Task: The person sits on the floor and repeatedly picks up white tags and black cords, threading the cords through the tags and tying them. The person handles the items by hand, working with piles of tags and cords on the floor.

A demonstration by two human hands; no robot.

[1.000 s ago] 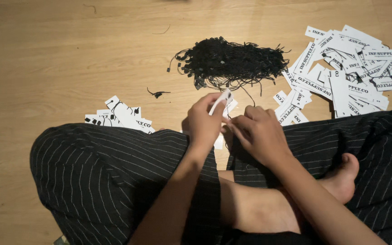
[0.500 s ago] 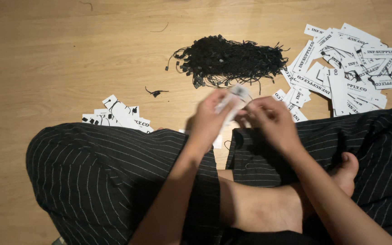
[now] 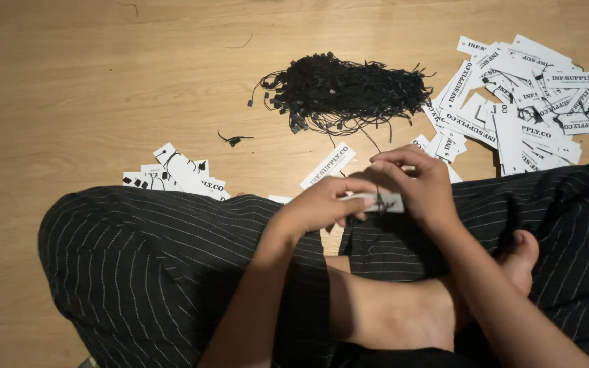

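The left hand [image 3: 322, 204] and the right hand [image 3: 420, 184] meet in the middle of the frame, just above the crossed legs. Both are closed on one small white tag [image 3: 383, 202] that lies flat between them. The left hand comes up from the bottom of the picture, with the wrist bent and the fingers curled, and pinches the left end of the tag. The right hand comes in from the lower right, with its fingers bent down over the right end. A bit of black string [image 3: 378, 200] sits on the tag between the fingertips.

At the left of the frame, a small pile of white tags [image 3: 175, 174] lies on the wooden floor [image 3: 69, 82], just above the knee in striped trousers [image 3: 165, 259]. One loose black string [image 3: 233, 140] lies nearby. One single tag [image 3: 327, 165] lies just above the left hand. At the top middle sits a big heap of black strings [image 3: 345, 92]. At the upper right lies a large, messy pile of white tags [image 3: 523, 102]. A bare foot [image 3: 512, 262] shows at the lower right.
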